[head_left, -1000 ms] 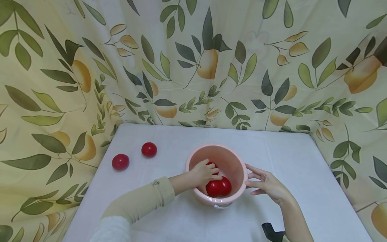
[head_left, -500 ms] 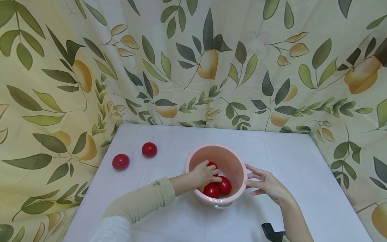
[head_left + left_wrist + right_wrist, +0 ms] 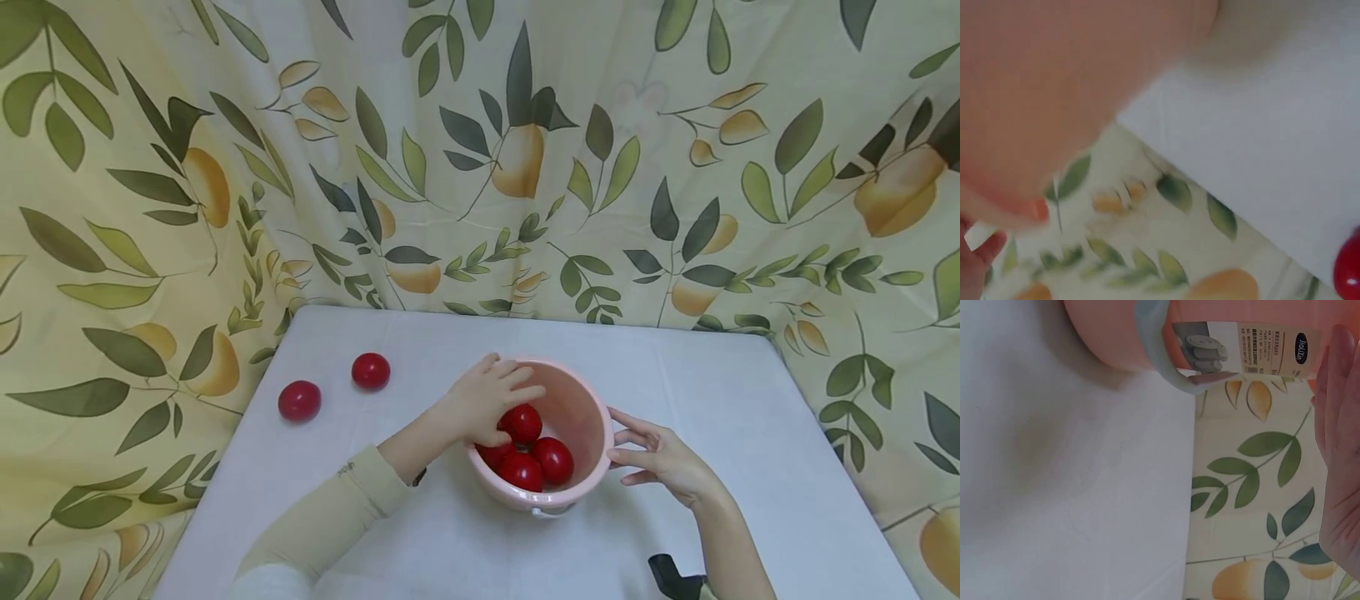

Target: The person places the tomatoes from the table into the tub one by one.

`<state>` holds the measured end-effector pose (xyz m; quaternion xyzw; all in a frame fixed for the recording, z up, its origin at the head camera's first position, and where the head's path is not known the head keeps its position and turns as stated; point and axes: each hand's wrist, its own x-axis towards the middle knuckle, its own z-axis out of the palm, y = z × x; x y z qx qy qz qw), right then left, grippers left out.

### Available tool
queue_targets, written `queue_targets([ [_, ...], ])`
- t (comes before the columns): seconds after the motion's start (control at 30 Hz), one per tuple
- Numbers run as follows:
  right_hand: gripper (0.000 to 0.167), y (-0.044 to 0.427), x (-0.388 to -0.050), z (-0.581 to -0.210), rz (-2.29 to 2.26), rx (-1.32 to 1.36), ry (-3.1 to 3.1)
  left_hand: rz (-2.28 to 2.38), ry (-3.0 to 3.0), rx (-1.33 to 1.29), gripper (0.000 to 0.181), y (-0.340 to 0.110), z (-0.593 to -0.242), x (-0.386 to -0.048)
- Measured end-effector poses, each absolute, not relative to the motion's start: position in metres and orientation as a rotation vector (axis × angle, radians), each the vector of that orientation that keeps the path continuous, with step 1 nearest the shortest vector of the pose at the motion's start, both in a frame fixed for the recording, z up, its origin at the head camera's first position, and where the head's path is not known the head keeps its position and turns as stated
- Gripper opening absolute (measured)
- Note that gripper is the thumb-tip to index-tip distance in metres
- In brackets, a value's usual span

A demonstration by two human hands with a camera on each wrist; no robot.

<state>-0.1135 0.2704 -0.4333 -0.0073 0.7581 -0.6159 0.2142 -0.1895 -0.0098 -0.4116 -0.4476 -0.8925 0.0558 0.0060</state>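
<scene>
A pink bucket stands on the white table with several red balls in it, one of them toward its right side. Over the bucket's left rim is my left hand, fingers spread and holding nothing, above the balls. My right hand rests its fingertips on the bucket's right outer wall, fingers fairly straight. In the right wrist view, that hand lies along the bucket, near its label.
Two more red balls, one behind the other, lie on the left of the white table. A leaf-patterned curtain hangs behind and beside the table. A pale handle curves along the bucket.
My left hand has lifted up and to the left from inside the bucket, letting go of a ball, so more balls show. My right hand has stayed at the bucket's side.
</scene>
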Motion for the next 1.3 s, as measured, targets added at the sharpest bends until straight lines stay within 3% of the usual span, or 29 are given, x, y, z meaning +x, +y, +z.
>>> queue_targets([
  [0.3, 0.073, 0.271, -0.113, -0.433, -1.709, -0.036, 2.097, -0.25, -2.878, -0.712, 0.075, -0.111, -0.402, -0.218],
  [0.7, 0.073, 0.271, -0.113, -0.432, -1.707, -0.039, 2.1, -0.441, -2.928, 0.028, 0.082, -0.231, -0.472, -0.213],
  [0.93, 0.073, 0.27, -0.113, -0.431, -1.701, -0.033, 2.115, -0.486, -2.997, 0.313, 0.084, -0.26, -0.508, -0.193],
  [1.3, 0.073, 0.27, -0.112, -0.432, -1.7, -0.035, 2.114, -0.581, -2.953, 0.437, 0.078, -0.267, -0.532, -0.179],
])
